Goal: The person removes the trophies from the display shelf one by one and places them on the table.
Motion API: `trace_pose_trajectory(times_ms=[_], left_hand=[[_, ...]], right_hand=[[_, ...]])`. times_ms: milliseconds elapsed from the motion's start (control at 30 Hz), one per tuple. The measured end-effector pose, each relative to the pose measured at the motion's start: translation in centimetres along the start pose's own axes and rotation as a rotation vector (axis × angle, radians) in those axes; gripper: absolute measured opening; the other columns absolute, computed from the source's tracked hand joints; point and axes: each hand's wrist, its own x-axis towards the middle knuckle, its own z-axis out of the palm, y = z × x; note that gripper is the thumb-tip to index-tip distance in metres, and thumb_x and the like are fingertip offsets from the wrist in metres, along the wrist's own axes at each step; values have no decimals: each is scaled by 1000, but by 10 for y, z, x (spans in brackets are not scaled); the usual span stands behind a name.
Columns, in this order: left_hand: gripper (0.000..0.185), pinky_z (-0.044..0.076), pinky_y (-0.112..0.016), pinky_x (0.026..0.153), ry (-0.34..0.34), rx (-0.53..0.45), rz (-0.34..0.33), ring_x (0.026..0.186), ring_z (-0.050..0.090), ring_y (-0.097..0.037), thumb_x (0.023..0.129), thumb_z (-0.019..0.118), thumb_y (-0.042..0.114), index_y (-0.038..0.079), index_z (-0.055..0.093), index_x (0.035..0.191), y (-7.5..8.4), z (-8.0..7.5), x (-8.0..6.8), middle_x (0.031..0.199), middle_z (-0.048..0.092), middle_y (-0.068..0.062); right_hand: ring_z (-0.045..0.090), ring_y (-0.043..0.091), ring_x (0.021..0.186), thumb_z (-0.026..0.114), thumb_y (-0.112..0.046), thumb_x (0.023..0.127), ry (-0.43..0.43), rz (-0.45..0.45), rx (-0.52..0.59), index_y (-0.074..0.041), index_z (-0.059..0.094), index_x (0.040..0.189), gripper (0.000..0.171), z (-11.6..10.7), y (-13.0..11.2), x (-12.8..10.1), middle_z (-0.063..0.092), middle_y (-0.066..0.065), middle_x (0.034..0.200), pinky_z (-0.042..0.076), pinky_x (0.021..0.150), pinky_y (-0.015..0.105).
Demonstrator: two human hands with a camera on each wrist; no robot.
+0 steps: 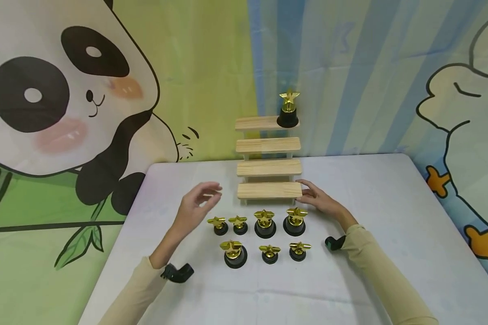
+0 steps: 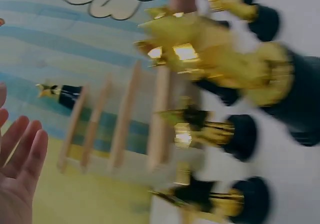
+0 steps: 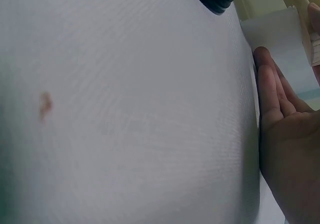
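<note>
My right hand [image 1: 319, 199] is at the right end of a four-step wooden display stand [image 1: 269, 190], holding the lowest step's edge. In the right wrist view the fingers of this hand [image 3: 292, 124] lie low beside the stand's white support [image 3: 275, 39]. To the left of the stand, my left hand [image 1: 197, 205] hovers with loosely bent fingers and nothing in them. One star trophy [image 1: 288, 110], gold on a black base, stands on the top step at the right. Several similar trophies [image 1: 265, 224], large and small, stand in two rows in front of the stand.
A white cloth covers the table [image 1: 370, 189]. Behind it hangs a printed backdrop [image 1: 211, 67] with a panda and stripes. Black wrist cameras [image 1: 178, 273] are strapped near both sleeves.
</note>
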Motion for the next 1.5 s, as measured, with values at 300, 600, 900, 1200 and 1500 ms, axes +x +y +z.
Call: trace_pose_trajectory(times_ms=[300, 600, 900, 1200, 1500], left_hand=[[36, 58, -27, 84, 13, -136, -170, 102, 64, -15, 96, 61, 19, 4, 56, 129, -1, 8, 120, 122, 61, -18], [39, 58, -34, 85, -11, -95, -167, 107, 63, -25, 95, 63, 23, 8, 57, 130, 3, 44, 225, 120, 62, -13], [47, 49, -31, 100, 10, -100, -200, 120, 56, -24, 91, 68, 27, 13, 55, 135, 14, 72, 273, 133, 58, -12], [47, 47, -30, 101, -22, -96, -214, 119, 56, -20, 90, 69, 32, 19, 57, 134, 14, 83, 292, 134, 58, -9], [48, 48, -32, 101, -68, -104, -227, 120, 56, -22, 90, 69, 32, 21, 57, 134, 13, 92, 302, 135, 57, -8]], right_hand=[[42, 42, 136, 58, -37, 97, -2, -5, -31, -18, 14, 156, 75, 2, 0, 2, 43, 26, 146, 31, 112, 62], [42, 43, 136, 58, -33, 97, 0, -5, -17, -19, 15, 155, 74, 1, 3, 0, 43, 28, 146, 30, 113, 62], [41, 43, 137, 58, -33, 97, -3, 3, -22, -22, 16, 155, 72, 3, 4, -2, 41, 28, 147, 30, 113, 63], [42, 42, 136, 59, -32, 97, 1, 9, -13, -21, 17, 155, 72, 5, 4, -4, 43, 26, 146, 30, 113, 63], [42, 38, 137, 60, -37, 96, 22, 40, -15, -30, 19, 154, 72, 4, 1, -5, 44, 21, 147, 29, 114, 61]])
